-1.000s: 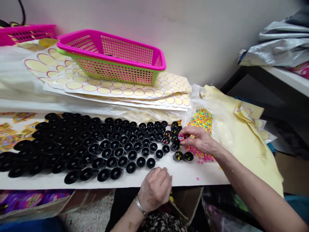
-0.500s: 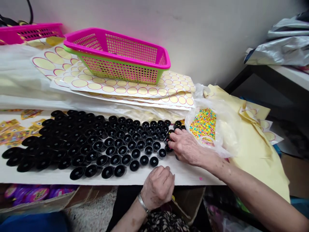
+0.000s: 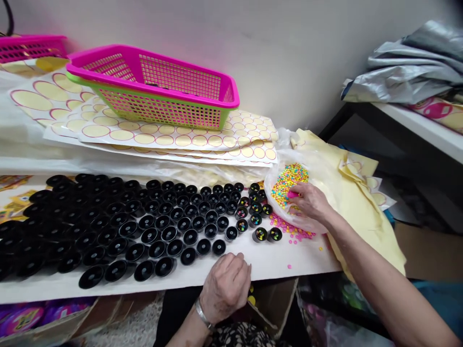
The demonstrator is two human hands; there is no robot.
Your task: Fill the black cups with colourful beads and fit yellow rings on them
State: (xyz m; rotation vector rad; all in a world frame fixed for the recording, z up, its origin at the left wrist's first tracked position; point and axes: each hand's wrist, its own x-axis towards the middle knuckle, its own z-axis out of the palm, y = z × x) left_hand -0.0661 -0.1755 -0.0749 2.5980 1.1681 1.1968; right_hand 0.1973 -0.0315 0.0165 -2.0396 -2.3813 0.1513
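Observation:
My right hand (image 3: pixel 310 200) is at the mouth of a clear plastic bag (image 3: pixel 331 178) of small multicoloured candy balls (image 3: pixel 285 185). Its fingers pinch a small bright pink scoop-like piece (image 3: pixel 293 194), mostly hidden by the hand. My left hand (image 3: pixel 228 279), with a silver bangle, rests in a closed fist at the table's front edge; nothing shows in it. Rows of small black cups (image 3: pixel 169 233) stand open side up to its left. Nearer the bag, several black cups (image 3: pixel 260 234) have coloured candies inside.
Loose pink candies (image 3: pixel 294 231) lie beside the bag. Behind the cups, a pink and green basket (image 3: pixel 155 108) stands on sheets of round stickers (image 3: pixel 144 139). Yellow paper (image 3: pixel 365 226) lies at the right. A shelf (image 3: pixel 415 123) with silver bags is farther right.
My right hand has moved right from the cups to the candy bag, uncovering cups with candies in them. My left fist keeps its place by the table edge. The view has shifted slightly right.

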